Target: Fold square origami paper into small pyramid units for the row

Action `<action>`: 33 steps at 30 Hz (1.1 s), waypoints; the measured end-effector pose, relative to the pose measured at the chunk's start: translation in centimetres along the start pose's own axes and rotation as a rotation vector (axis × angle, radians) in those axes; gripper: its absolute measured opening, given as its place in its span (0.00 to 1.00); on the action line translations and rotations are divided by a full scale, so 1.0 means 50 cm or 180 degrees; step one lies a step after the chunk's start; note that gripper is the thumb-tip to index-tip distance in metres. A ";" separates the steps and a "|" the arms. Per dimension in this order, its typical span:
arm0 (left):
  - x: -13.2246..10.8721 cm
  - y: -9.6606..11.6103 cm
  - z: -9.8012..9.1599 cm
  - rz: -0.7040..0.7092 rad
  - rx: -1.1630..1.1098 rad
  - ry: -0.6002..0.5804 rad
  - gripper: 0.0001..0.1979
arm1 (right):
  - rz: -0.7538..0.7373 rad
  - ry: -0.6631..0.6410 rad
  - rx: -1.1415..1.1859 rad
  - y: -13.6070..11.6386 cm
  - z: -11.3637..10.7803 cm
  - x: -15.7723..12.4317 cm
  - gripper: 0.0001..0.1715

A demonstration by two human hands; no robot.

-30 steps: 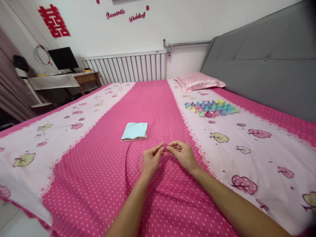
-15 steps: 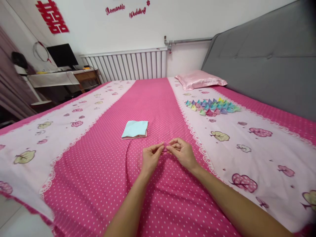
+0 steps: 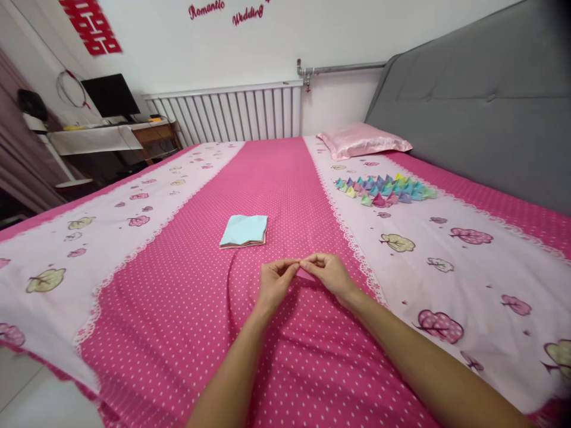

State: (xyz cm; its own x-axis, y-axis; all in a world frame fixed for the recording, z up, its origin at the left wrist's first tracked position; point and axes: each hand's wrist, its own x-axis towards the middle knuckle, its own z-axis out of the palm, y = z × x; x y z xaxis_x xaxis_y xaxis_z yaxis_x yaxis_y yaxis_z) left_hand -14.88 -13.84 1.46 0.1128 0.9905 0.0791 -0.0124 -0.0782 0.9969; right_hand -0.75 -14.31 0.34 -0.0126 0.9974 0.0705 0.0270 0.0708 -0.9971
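A small pink piece of paper [image 3: 305,274] is pinched between my two hands above the dotted pink bedspread [image 3: 200,297]. My left hand [image 3: 277,279] grips its left side with thumb and forefinger. On the other side, the thumb and fingers of my right hand [image 3: 328,273] close on it, and the fingertips of both hands meet at its top edge. Beyond my left hand lies a stack of square paper sheets [image 3: 244,230], light blue on top. Several small folded paper pieces [image 3: 386,190] in many colours stand in rows at the right.
A pink pillow [image 3: 362,141] rests at the far right of the bed, beside the grey headboard [image 3: 473,113]. A white radiator [image 3: 232,113] runs along the wall. The desk [image 3: 96,141] at the left holds a black monitor [image 3: 111,95].
Both hands have turned the pink paper, and their fingertips are closer together at its top edge. The view has tilted slightly downward.
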 end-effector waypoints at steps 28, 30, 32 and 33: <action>-0.002 -0.005 -0.004 0.0252 -0.0070 0.0217 0.10 | 0.0086 -0.0310 0.0393 -0.015 0.008 -0.011 0.14; -0.005 -0.002 -0.006 0.0322 0.0141 0.0156 0.10 | -0.0113 -0.0260 0.0403 -0.015 0.005 -0.008 0.16; -0.008 0.002 -0.007 0.0378 0.0282 0.0079 0.10 | -0.0231 -0.0200 0.0329 -0.014 0.001 -0.004 0.16; -0.009 0.004 -0.007 0.0404 0.0335 0.0049 0.10 | -0.0260 -0.0174 0.0262 -0.014 0.000 -0.002 0.15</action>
State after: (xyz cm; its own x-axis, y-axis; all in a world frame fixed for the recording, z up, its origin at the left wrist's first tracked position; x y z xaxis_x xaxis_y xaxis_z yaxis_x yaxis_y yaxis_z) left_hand -15.26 -14.25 1.61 0.1017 0.9734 0.2053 0.0786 -0.2136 0.9738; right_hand -0.78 -14.47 1.02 -0.0660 0.9862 0.1521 -0.0586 0.1484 -0.9872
